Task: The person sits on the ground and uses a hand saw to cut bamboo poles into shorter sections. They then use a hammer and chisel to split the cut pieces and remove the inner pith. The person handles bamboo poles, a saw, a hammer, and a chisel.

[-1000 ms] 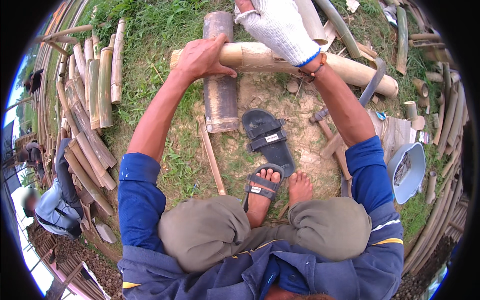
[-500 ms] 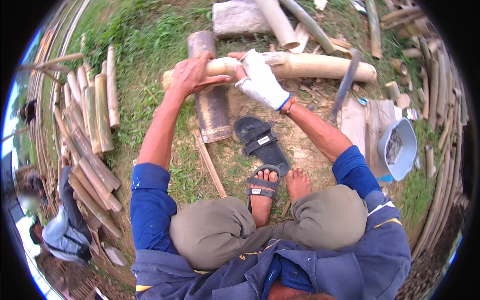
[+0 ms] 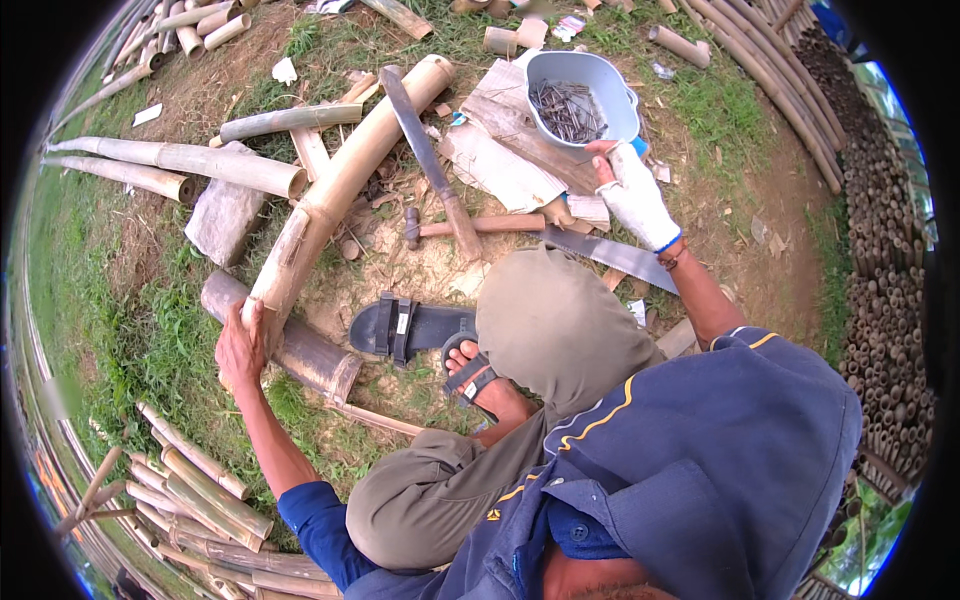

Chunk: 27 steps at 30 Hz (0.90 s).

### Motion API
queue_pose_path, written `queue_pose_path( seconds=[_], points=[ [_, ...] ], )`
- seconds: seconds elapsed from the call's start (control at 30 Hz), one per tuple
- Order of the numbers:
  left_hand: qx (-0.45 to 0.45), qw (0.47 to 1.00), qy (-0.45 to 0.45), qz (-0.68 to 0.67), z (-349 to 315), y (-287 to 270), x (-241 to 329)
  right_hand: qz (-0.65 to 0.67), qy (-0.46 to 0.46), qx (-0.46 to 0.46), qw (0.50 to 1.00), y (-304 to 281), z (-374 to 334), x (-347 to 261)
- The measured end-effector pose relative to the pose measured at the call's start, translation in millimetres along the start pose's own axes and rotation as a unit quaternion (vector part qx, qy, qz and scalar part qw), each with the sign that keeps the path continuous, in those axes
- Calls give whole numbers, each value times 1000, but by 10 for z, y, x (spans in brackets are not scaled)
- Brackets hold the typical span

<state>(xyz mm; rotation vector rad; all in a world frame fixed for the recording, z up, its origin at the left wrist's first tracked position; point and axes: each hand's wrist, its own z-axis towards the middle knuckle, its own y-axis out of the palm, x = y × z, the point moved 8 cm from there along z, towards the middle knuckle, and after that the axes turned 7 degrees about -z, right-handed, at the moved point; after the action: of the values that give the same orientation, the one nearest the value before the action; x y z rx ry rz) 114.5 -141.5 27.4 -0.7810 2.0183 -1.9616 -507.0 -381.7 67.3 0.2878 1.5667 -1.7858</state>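
A thick pale bamboo pole [image 3: 330, 205] slants away from me, its near end resting across a dark bamboo log [image 3: 315, 355]. My left hand [image 3: 241, 350] is closed round that near end. Out to the right, my right hand [image 3: 635, 195], in a white glove with bare fingertips, is by the near rim of a light blue tub [image 3: 628, 110]. Its fingers are apart, with nothing seen in them. Dark nails [image 3: 568, 110] lie in the tub. A long dark blade with a wooden handle [image 3: 461, 225] leans against the pole. It crosses a hammer [image 3: 490, 225].
A handsaw [image 3: 620, 258] lies by my right knee. Flat boards [image 3: 500, 150] lie before the tub. One black sandal [image 3: 385, 328] is off my foot. More bamboo lengths [image 3: 215, 490] are piled at the lower left, and a pale stone block [image 3: 225, 215] sits at the left.
The view has swung to the right. My right hand has left the pole and moved over to the blue tub. My left hand stays on the pole's end.
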Motion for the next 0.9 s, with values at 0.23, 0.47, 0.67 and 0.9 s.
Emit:
queue_pose_path(
  seconds=[0.23,0.47,0.67,0.9],
  points=[
    [20,1000,5,-14,14,27,-217,-11,-19,-41,999,121,-68,-159],
    [39,999,3,-12,59,65,-178,-244,-55,-228,941,1221,-797,534],
    [35,999,-26,-22,-82,81,-424,-472,174,-101,858,174,-1871,2125],
    [38,994,27,-94,114,72,-485,-361,264,-223,866,-334,-2423,3268]
  ],
)
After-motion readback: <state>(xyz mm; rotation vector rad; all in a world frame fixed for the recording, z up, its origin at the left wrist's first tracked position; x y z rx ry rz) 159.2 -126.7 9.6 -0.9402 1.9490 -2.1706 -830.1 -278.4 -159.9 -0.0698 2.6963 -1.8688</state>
